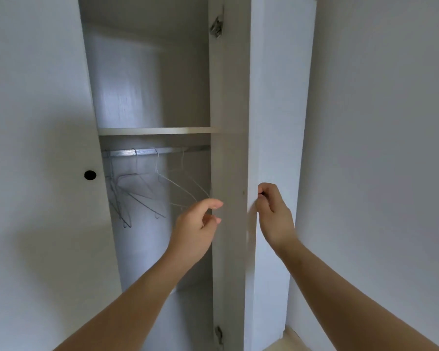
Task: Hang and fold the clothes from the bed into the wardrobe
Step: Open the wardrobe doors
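You are standing in front of the wardrobe (152, 79). Your right grip (274, 214) is pinching the small dark knob (261, 193) at the edge of the open door (279, 97). I think you are holding it there so that the door is kept wide and out of your way.

Your left grip (197, 224) is reaching into the opening with the fingers loosely bent and the thumb apart, grasping nothing. It is hovering just beside the nearest of the wire hangers (142, 191), and I cannot tell if it is touching the wire. Probably you are going for a hanger first, because a garment needs one before it goes on the rail (147, 151). The hangers are hanging bare on this rail, most of them gathered toward the left, under a shelf (155, 130).

The clothes and the bed are not showing in this view, so I judge the hanging and folding is not yet begun.

The other door (36, 148) is standing closed. Every surface is looking pale grey-white and smooth. A plain wall (378, 122) is rising on the right, and a strip of light floor (293, 336) is showing at the bottom.
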Demonstrator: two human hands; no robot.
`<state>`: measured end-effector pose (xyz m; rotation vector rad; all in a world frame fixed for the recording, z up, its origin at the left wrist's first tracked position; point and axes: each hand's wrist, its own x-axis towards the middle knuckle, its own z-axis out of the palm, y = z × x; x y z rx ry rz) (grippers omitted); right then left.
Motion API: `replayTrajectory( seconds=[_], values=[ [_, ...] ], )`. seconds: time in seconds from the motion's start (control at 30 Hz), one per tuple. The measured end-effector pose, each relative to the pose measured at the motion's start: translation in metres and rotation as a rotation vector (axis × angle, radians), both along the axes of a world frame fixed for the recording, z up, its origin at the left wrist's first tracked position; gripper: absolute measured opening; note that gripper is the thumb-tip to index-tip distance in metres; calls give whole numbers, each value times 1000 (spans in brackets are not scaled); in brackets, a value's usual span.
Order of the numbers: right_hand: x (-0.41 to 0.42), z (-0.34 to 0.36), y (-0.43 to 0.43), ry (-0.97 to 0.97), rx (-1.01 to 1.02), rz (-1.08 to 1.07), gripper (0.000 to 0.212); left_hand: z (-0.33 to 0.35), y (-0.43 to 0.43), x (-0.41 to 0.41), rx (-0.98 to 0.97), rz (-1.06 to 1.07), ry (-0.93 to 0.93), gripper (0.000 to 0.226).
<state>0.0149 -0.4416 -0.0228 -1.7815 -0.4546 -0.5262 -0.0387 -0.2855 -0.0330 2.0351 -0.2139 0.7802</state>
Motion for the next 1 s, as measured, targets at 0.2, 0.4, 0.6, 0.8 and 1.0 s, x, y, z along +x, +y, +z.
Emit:
replayTrajectory(
  seconds=[0.2, 0.4, 0.6, 0.8, 1.0],
  values=[
    [-1, -7, -46, 139, 57, -152, 21, 1, -48, 7, 19, -64, 48, 29],
    [-2, 0, -76, 217, 30, -214, 29, -2, -68, 12, 74, -91, 67, 28],
    [-8, -5, -70, 168, -55, -238, 49, -2, -55, 21, 104, -59, 55, 25],
    [3, 1, -21, 256, 2, -71, 35, 1, 1, 24, 173, 61, 43, 25],
    [27, 4, 64, 256, -105, 52, 27, 11, 92, 28, 239, 265, 15, 22]
  ],
)
